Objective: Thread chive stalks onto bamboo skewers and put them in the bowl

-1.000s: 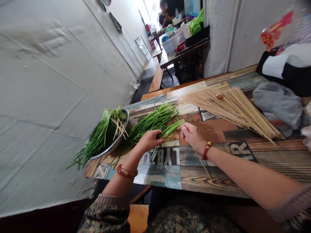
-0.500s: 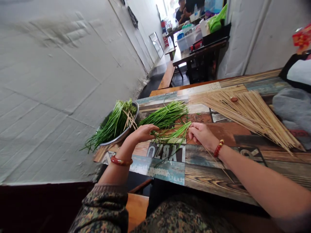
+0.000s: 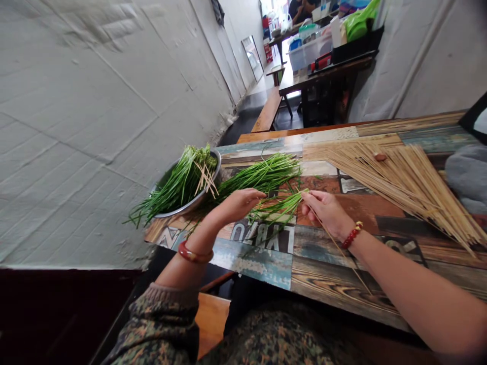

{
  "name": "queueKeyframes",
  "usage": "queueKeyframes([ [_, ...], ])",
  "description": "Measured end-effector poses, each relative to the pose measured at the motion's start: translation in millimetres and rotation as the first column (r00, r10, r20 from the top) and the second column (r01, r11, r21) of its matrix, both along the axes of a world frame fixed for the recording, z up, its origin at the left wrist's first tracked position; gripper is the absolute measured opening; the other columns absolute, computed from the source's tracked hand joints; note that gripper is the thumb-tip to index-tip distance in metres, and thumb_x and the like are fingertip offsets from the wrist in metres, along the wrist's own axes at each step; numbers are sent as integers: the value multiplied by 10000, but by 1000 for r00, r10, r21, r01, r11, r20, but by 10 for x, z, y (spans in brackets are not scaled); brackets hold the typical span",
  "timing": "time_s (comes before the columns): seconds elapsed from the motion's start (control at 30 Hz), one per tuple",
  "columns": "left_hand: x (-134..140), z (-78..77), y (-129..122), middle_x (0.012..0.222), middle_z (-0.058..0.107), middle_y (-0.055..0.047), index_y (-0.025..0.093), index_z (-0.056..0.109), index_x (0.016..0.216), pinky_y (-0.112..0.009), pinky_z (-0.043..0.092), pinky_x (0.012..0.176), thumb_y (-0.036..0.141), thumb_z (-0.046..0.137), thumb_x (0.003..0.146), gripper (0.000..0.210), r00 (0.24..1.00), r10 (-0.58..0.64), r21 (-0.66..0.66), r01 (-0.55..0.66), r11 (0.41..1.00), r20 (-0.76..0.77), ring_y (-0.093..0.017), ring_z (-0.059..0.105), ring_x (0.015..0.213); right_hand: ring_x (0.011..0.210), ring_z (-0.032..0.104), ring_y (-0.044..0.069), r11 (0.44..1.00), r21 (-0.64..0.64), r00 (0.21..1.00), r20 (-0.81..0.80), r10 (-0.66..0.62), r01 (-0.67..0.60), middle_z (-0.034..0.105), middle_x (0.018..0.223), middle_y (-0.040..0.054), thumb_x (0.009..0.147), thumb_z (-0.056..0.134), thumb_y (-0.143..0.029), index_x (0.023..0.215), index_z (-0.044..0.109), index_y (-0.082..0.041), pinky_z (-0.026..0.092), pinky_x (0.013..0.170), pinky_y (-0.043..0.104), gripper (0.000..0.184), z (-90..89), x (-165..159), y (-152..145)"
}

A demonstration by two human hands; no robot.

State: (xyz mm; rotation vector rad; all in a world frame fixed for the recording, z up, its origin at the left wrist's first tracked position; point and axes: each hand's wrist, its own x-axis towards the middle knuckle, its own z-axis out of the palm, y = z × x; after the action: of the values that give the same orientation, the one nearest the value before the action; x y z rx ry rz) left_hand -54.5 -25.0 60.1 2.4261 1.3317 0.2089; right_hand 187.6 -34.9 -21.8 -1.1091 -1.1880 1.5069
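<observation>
My right hand pinches the pale ends of a small bunch of garlic chives together with a bamboo skewer, which slants down toward the table's near edge. Over the bunch's leafy side hovers my left hand, fingers stretched to the right; whether its fingertips touch the leaves I cannot make out. Just behind lies a larger pile of chives on the table. To the left, a metal bowl holds more chives, with several skewers sticking out of them.
A wide fan of bamboo skewers covers the table's right side, with a small brown object on it. A grey plastic bag lies beyond. The white wall stands close on the left. Another table carries a clear bin; a person sits farther back.
My left hand has shifted right, its fingers straighter. The skewer in my right hand now shows across the bunch's pale ends. The whole view has turned slightly.
</observation>
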Motion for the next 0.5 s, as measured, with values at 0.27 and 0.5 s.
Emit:
queueKeyframes([
  [0.27, 235, -243, -516, 1181, 638, -102, 171, 566, 1218, -328, 441, 931, 303, 469, 899, 358, 995, 19, -25, -21, 999, -103, -212, 590, 1079, 320, 407, 50, 1000, 24, 980, 200, 13, -18, 555, 471, -2, 790, 549, -526, 572, 522, -166, 285, 312, 171, 421, -73, -10, -28],
  [0.5, -247, -256, -696, 937, 677, -86, 197, 666, 1015, -309, 435, 799, 324, 443, 909, 278, 875, 376, 217, -321, 922, -305, -207, 615, 907, 346, 476, 78, 998, 56, 980, 197, 1, -12, 608, 547, 6, 771, 581, -442, 821, 608, -159, 322, 312, 173, 288, -158, -47, -19],
])
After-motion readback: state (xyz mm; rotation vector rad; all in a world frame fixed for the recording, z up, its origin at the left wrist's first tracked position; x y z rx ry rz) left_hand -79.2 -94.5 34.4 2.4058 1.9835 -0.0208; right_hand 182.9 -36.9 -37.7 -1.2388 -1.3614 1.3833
